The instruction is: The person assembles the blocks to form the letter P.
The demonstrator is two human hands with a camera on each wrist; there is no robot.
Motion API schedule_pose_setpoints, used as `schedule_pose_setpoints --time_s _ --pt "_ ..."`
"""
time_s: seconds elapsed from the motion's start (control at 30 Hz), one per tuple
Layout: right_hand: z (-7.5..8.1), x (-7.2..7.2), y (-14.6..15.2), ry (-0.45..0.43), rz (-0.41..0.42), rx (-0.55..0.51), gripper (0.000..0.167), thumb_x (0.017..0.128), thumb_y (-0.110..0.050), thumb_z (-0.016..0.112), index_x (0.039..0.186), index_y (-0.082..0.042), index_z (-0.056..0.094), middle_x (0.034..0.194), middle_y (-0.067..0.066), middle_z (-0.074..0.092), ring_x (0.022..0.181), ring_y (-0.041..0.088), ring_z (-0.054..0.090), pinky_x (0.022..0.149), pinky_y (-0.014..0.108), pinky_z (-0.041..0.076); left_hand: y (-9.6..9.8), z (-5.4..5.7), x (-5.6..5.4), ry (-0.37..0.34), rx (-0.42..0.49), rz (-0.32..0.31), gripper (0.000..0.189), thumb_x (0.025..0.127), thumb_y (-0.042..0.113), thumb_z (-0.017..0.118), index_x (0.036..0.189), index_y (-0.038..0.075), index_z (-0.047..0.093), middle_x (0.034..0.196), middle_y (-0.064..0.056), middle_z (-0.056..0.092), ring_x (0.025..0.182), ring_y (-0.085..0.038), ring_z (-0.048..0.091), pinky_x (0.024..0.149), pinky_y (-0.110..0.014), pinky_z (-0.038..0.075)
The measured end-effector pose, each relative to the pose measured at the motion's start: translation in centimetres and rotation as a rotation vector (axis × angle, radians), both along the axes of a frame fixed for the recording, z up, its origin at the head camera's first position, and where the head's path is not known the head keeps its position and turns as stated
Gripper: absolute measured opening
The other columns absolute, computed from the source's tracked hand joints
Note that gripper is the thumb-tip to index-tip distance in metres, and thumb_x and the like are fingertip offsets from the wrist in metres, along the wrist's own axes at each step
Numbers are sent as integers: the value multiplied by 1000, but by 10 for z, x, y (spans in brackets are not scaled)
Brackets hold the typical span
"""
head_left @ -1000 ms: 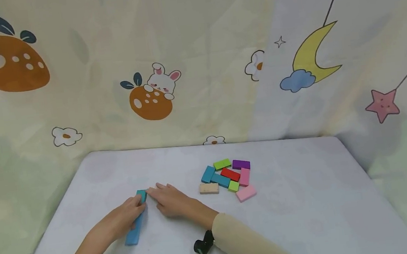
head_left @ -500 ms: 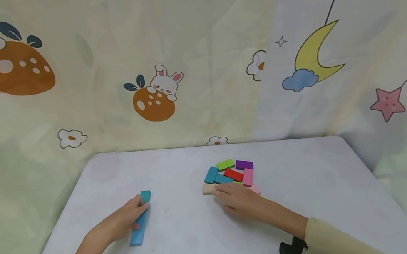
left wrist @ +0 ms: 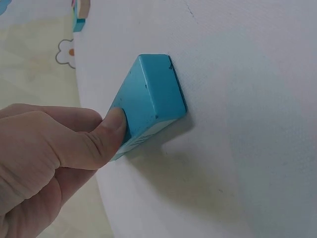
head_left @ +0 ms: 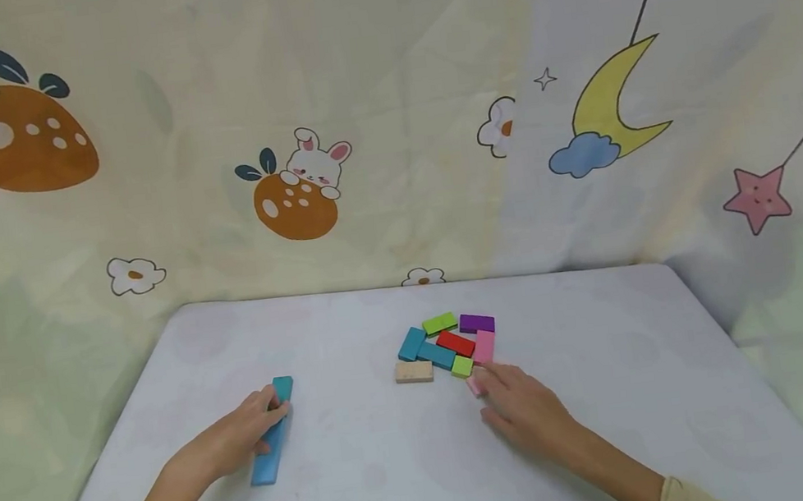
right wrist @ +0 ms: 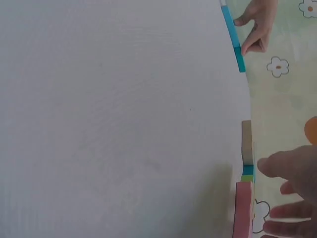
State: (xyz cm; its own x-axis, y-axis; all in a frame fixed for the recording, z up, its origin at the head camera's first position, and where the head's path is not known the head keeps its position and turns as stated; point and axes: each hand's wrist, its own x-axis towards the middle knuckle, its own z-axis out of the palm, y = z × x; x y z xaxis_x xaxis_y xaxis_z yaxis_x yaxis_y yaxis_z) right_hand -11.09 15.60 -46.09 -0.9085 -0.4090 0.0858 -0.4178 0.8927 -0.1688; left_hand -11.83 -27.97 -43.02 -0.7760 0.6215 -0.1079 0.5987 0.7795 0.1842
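Note:
My left hand [head_left: 239,430] pinches a row of blue blocks lying on the left of the table. In the head view the lower, lighter blue block [head_left: 266,467] and the upper teal block [head_left: 283,386] show past the hand. The left wrist view has the thumb on the side of the blue block [left wrist: 158,87]. My right hand [head_left: 532,413] reaches over a light pink block [head_left: 473,388], largely hidden beneath its fingers. In the right wrist view that hand [right wrist: 294,183] has its fingers spread beside the pink block [right wrist: 243,208].
Close by lie a wooden block [head_left: 414,372], a small green block [head_left: 462,367], a darker pink block [head_left: 483,346], a red block [head_left: 455,343], two teal blocks [head_left: 436,355], a longer green block [head_left: 440,324] and a purple block [head_left: 477,323]. A printed curtain [head_left: 411,200] hangs behind the white table [head_left: 369,486].
My right hand has left the upper end of the blue row, passed over the wooden block and reached the light pink block. The left hand keeps its hold on the row.

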Motion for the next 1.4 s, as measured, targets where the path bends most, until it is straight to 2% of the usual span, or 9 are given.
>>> schedule_pose_setpoints --time_s 0.17,0.33,0.47,0.63,0.8,0.93,1.03,1.2,1.4 --pt "-4 -8 -5 -34 -165 16 58 80 -44 76 125 -11 60 120 11 60 104 21 60 83 37 60 -2 -3 1 -30 5 22 58 81 6 74 134 -3 54 118 -6 50 103 -15 48 83 -28 53" --pt "-9 -20 -8 -99 -197 -35 50 77 -47 78 107 -9 65 106 8 58 84 14 54 68 25 55 -3 -4 3 -61 6 42 58 81 5 74 135 -2 54 120 -7 50 103 -15 47 82 -28 52" --pt "-10 -25 -11 -94 -199 -51 48 76 -46 79 103 -8 65 102 9 58 80 13 52 63 22 52 -3 -3 4 -57 7 46 57 81 5 74 134 -3 54 118 -6 49 102 -15 46 81 -27 52" --pt "-10 -25 -12 -113 -228 -62 46 74 -39 83 104 -8 66 96 10 60 78 13 53 62 22 54 -4 -2 4 -29 17 24 57 80 4 75 133 -3 55 115 -5 49 99 -13 45 80 -26 52" --pt "-2 -22 -12 -131 -231 -65 47 71 -37 85 105 -10 67 96 9 62 80 13 55 64 24 57 -6 -4 4 -19 15 20 56 81 6 75 133 -2 56 120 -7 50 106 -18 49 85 -30 54" --pt "13 -20 -13 -95 -185 -135 39 70 -36 85 99 -14 70 98 4 63 86 12 58 68 26 59 -7 -5 4 -63 31 56 58 82 8 74 136 -1 53 137 -16 47 124 -32 49 93 -41 53" --pt "23 -19 -23 -87 -91 -241 36 73 -34 84 101 -17 69 100 -1 63 91 10 59 72 25 59 -10 -7 1 -87 46 95 60 82 11 74 138 1 53 144 -18 44 131 -39 45 95 -45 52" --pt "30 -25 -56 -175 102 -387 39 77 -31 80 111 -17 65 108 -3 61 97 12 61 73 20 56 -19 -14 -4 -66 58 98 61 82 15 75 138 5 53 146 -15 46 133 -38 44 98 -47 50" --pt "25 -52 -120 -301 260 -471 41 82 -28 77 117 -13 62 119 4 59 101 15 59 76 12 52 -28 -21 -6 -52 108 74 61 83 18 74 138 2 53 148 -13 46 134 -37 43 102 -51 47"
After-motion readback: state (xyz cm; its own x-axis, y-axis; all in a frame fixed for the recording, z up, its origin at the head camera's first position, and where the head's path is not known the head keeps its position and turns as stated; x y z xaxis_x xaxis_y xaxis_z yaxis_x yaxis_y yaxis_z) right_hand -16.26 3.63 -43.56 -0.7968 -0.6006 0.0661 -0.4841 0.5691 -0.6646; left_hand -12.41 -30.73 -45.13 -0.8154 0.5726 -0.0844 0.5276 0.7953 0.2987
